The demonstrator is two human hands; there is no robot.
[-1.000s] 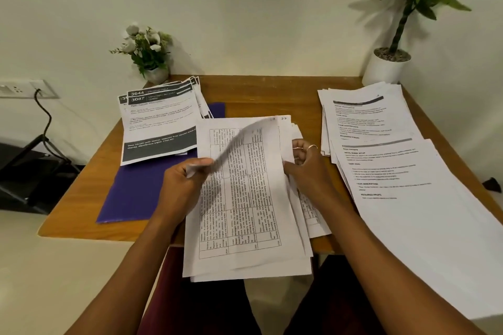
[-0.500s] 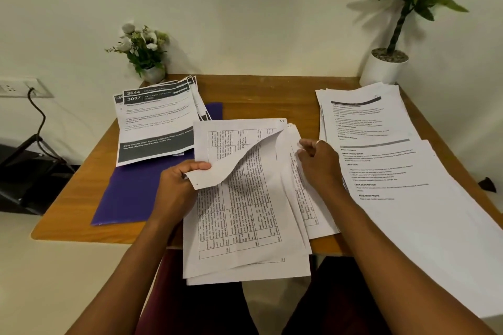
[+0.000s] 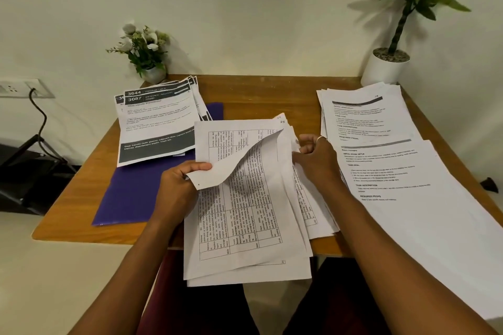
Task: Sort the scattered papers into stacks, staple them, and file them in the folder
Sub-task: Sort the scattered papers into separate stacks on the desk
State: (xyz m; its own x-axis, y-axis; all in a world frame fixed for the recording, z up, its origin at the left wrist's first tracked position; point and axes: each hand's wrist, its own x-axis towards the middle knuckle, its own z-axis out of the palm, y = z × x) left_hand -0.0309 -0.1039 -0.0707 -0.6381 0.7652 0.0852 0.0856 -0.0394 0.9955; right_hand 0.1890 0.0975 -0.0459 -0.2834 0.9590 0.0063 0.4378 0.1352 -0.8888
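Where the brown wooden table (image 3: 258, 95) comes nearest to the person, at 6 o'clock, a loose stack of white sheets printed with tables (image 3: 245, 228) lies with its near edge hanging over the table's rim. The left hand (image 3: 177, 185) is at 9 o'clock of this stack. Its thumb and fingers are closed on a corner of the top sheet (image 3: 231, 168), which is bent over to the left so that its blank back shows and the sheet under it is uncovered. The right hand (image 3: 315, 155), with a thin silver ring (image 3: 321, 138) on one finger, is at 2 o'clock of the stack. Its fingers are curled and they pinch the right edges of the sheets there.

At 3 o'clock of the table, just beside the right hand, a fanned pile of white text pages with bold headings (image 3: 386, 171) runs from the far side to the near right edge and over it. At 9 o'clock a flat purple folder (image 3: 130, 193) lies on the wood, and the central stack covers its right part. A pile of white pages with dark grey banners (image 3: 155, 128), numbered 3644 and 3087, rests on the far half of the folder at 10 o'clock.

Farther, at 11 o'clock, a small white pot of white flowers (image 3: 144, 54) stands at the wall. At 1 o'clock a green leafy plant in a white round pot (image 3: 386, 65) stands on the far corner. A wall socket (image 3: 16, 88) holds a black cable at the left.
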